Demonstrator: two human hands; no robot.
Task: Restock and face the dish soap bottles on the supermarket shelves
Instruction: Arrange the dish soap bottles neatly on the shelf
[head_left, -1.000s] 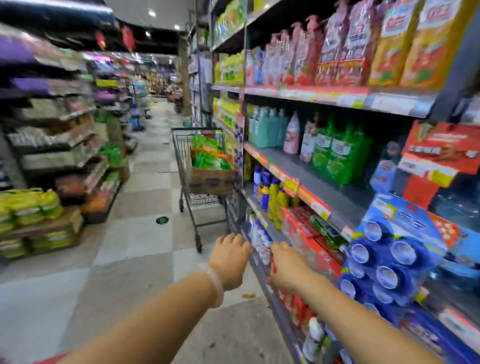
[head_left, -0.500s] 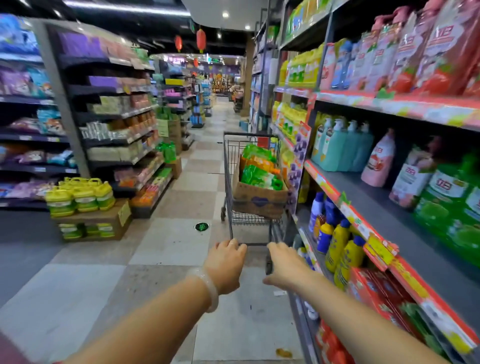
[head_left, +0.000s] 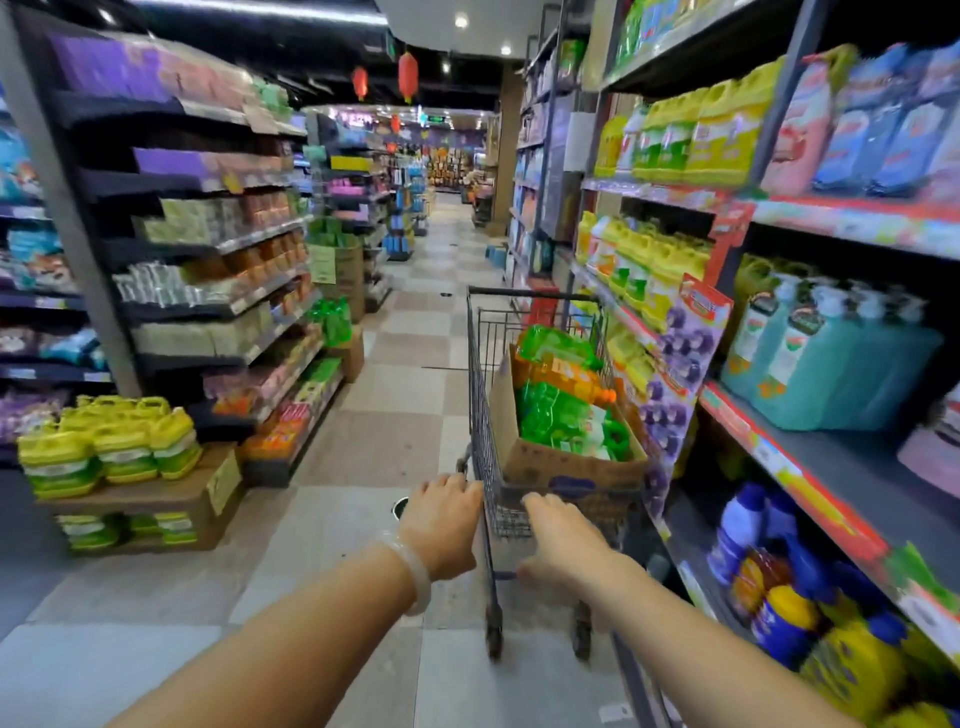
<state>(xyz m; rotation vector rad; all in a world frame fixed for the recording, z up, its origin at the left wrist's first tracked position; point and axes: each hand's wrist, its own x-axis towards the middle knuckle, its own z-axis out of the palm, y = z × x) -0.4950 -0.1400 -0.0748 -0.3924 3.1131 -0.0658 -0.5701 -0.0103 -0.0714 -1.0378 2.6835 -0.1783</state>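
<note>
Both hands reached cart (head_left: 519, 415) | left hand (head_left: 441, 525), right hand (head_left: 558, 545) on near rim

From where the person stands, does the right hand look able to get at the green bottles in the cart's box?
Probably yes. The right hand is already at the cart near end, and the cardboard box is open-topped, with nothing covering the green bottles.

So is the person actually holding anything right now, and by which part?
Both hands are at the near end of the shopping cart: left hand and right hand seem to grasp its handle, though the hands hide the bar itself.
</note>
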